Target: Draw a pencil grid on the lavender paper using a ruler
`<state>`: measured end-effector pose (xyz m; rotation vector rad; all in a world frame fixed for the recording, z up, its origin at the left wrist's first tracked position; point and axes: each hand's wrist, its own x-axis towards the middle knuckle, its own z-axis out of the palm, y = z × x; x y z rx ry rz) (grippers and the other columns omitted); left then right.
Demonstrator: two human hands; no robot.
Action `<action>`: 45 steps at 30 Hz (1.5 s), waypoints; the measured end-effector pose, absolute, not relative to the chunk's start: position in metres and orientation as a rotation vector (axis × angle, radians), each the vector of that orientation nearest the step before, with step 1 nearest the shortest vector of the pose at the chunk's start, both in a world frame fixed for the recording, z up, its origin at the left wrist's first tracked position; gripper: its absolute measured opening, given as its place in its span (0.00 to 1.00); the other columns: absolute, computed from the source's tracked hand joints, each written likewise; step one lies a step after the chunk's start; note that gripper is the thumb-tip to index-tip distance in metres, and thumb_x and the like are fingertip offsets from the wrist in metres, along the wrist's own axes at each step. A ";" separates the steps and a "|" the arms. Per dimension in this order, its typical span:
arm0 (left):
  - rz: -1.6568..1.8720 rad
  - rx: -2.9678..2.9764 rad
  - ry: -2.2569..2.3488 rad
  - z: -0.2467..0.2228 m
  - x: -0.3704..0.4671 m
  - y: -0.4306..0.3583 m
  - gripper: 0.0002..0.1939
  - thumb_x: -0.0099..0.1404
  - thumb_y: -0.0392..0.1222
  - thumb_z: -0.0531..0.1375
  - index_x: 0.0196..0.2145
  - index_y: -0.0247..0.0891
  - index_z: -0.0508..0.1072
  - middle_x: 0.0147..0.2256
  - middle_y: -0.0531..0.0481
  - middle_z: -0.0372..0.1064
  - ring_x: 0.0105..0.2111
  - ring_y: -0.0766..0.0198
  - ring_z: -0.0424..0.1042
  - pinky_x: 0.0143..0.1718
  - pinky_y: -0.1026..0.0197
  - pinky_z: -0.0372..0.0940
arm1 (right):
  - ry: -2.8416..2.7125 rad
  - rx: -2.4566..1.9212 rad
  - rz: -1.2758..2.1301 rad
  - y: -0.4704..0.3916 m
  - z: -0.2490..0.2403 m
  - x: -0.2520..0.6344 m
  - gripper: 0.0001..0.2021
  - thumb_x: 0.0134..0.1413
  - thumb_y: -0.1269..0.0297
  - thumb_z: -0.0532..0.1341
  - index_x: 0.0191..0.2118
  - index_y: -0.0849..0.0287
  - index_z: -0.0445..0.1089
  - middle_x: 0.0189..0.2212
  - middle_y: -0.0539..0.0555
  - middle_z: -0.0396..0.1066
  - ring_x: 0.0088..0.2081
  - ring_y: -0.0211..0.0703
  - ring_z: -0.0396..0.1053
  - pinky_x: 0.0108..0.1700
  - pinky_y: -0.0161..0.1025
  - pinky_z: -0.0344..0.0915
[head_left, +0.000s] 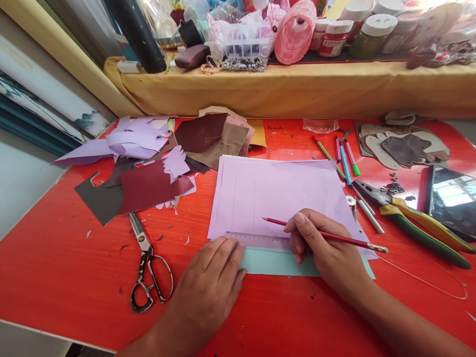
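Sheets of lilac paper lie on the red table, with faint pencil lines drawn on the top one. Along their near edge is a clear ruler, and a light green sheet shows below it. My left hand rests flat over the ruler's left end and the paper corner, fingers together and pressing down. In my right hand a red pencil is gripped, its tip pointing left just above the lilac paper. The right hand's lower fingers are near the ruler, whose right end they hide.
Black-handled scissors lie left of my left hand, below leather scraps. To the right are pliers, markers, a thin wire loop and a dark tablet. A cloth-covered shelf holds jars.
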<state>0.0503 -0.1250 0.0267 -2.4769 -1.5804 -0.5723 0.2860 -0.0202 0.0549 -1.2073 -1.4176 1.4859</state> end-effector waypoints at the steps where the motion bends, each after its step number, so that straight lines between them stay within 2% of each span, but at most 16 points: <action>1: -0.576 -2.476 -1.582 0.027 0.050 -0.125 0.18 0.83 0.37 0.54 0.64 0.31 0.73 0.55 0.38 0.80 0.57 0.48 0.77 0.62 0.46 0.71 | -1.418 -1.207 1.482 -0.020 0.055 0.286 0.26 0.70 0.37 0.64 0.31 0.54 0.76 0.17 0.48 0.68 0.18 0.40 0.66 0.22 0.38 0.61; 7: -0.559 -2.481 -1.581 0.030 0.050 -0.123 0.17 0.84 0.36 0.54 0.62 0.27 0.74 0.55 0.37 0.79 0.56 0.48 0.77 0.61 0.46 0.70 | -1.425 -1.204 1.458 -0.020 0.056 0.289 0.25 0.73 0.40 0.64 0.32 0.56 0.76 0.17 0.48 0.68 0.19 0.39 0.66 0.24 0.37 0.62; 34: -0.533 -2.475 -1.633 0.030 0.053 -0.124 0.19 0.83 0.37 0.54 0.64 0.28 0.75 0.56 0.38 0.79 0.58 0.47 0.75 0.62 0.46 0.67 | -1.413 -1.244 1.417 -0.017 0.057 0.288 0.25 0.72 0.39 0.64 0.32 0.56 0.77 0.18 0.47 0.67 0.19 0.37 0.66 0.24 0.34 0.63; 45: -0.512 -2.455 -1.646 0.030 0.053 -0.125 0.19 0.83 0.38 0.55 0.63 0.29 0.76 0.57 0.39 0.79 0.59 0.48 0.75 0.63 0.48 0.66 | -1.478 -1.252 1.370 -0.016 0.055 0.290 0.24 0.74 0.42 0.63 0.32 0.55 0.77 0.18 0.47 0.69 0.19 0.37 0.67 0.24 0.34 0.63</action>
